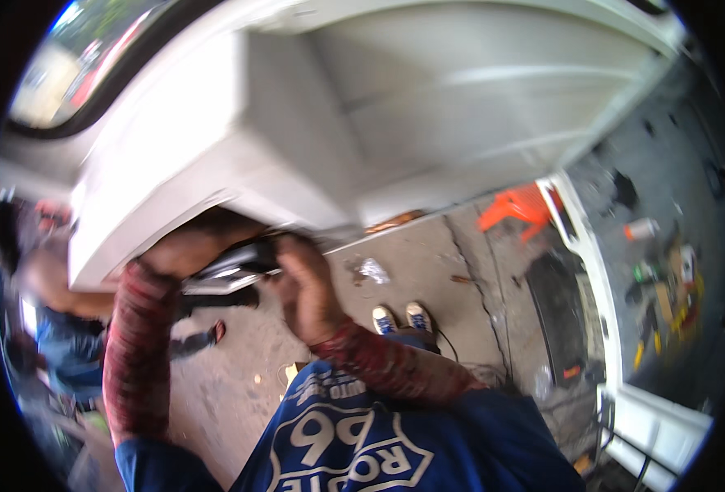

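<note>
A white vehicle body panel with a recessed opening along its lower edge fills the upper left. A glossy black and silver part sits at that opening; blur hides its exact kind. My left hand reaches over this part into the opening, its fingers out of sight behind the panel edge. From the other side, my right hand closes its bent fingers on the part's dark end. Red patterned sleeves cover both forearms.
Another person in blue stands close at the left. An orange plastic stool lies on the concrete floor beyond the panel. At the right, a white door frame borders a dark floor with scattered tools. A cable runs near my shoes.
</note>
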`<state>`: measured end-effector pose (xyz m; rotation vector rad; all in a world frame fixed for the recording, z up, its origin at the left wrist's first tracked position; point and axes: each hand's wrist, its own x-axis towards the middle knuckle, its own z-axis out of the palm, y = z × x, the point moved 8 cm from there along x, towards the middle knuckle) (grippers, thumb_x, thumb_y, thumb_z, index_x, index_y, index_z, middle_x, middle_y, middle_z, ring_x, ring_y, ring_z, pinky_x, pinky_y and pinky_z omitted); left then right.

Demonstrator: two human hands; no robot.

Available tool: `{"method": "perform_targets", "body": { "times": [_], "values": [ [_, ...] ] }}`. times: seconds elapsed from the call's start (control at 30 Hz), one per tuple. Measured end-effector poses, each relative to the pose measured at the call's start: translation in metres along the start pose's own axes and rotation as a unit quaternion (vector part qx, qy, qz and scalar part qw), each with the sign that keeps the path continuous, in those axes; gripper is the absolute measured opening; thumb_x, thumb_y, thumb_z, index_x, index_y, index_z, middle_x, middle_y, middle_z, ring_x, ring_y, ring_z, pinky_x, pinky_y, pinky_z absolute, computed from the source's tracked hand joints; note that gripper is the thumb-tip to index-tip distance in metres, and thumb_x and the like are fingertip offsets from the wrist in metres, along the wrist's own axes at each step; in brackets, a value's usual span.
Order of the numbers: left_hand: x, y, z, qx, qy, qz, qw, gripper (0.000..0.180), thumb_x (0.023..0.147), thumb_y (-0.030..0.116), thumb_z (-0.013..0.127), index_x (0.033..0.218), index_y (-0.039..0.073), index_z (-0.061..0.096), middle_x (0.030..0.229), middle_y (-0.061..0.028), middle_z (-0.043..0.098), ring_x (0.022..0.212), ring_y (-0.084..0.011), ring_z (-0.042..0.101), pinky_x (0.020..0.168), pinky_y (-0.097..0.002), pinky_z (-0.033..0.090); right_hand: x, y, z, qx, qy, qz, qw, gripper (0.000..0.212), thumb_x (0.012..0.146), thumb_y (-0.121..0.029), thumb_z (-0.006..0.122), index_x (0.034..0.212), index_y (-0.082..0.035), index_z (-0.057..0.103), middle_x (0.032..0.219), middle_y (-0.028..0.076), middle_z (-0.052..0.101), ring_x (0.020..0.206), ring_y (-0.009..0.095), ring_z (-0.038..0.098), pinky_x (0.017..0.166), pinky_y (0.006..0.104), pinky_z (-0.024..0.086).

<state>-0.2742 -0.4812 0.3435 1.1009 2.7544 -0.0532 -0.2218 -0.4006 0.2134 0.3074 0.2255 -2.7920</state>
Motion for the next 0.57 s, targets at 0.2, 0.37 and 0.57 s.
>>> {"method": "perform_targets", "body": {
  "times": [0.2,0.37,0.57],
  "values": [
    [-0.006,-0.026,-0.001,0.118,-0.008,-0.061,0.991,0.034,0.088,0.025,0.059,0.120,0.022,0.072,0.130,-0.0098,0.065,0.123,-0.0259,0.059,0.109,-0.0408,0.042,0.002,-0.012,0.014,-0.066,-0.040,0.018,0.997,0.034,0.092,-0.028,0.069,0.118,-0.009,0.058,0.110,0.003,0.062,0.098,0.013,0.064,0.078,0.0312,0.056],
    [-0.013,-0.011,-0.017,-0.218,0.166,-0.269,0.923,0.048,0.108,0.038,0.042,0.113,-0.006,0.061,0.103,-0.0186,0.065,0.090,-0.0302,0.059,0.084,-0.0392,0.046,-0.006,-0.025,0.017,-0.110,-0.013,0.020,0.994,0.043,0.089,-0.044,0.071,0.109,-0.006,0.061,0.101,0.001,0.063,0.087,0.008,0.060,0.070,0.0266,0.051],
    [-0.008,0.056,-0.034,-0.070,0.260,-0.114,0.956,0.048,0.105,0.042,0.048,0.118,-0.002,0.060,0.118,-0.0177,0.063,0.106,-0.0314,0.057,0.098,-0.0480,0.040,-0.014,-0.038,0.027,-0.178,-0.030,0.032,0.983,0.052,0.090,-0.050,0.067,0.113,-0.003,0.059,0.094,0.001,0.065,0.084,0.009,0.063,0.066,0.0271,0.051]
  ]
}}
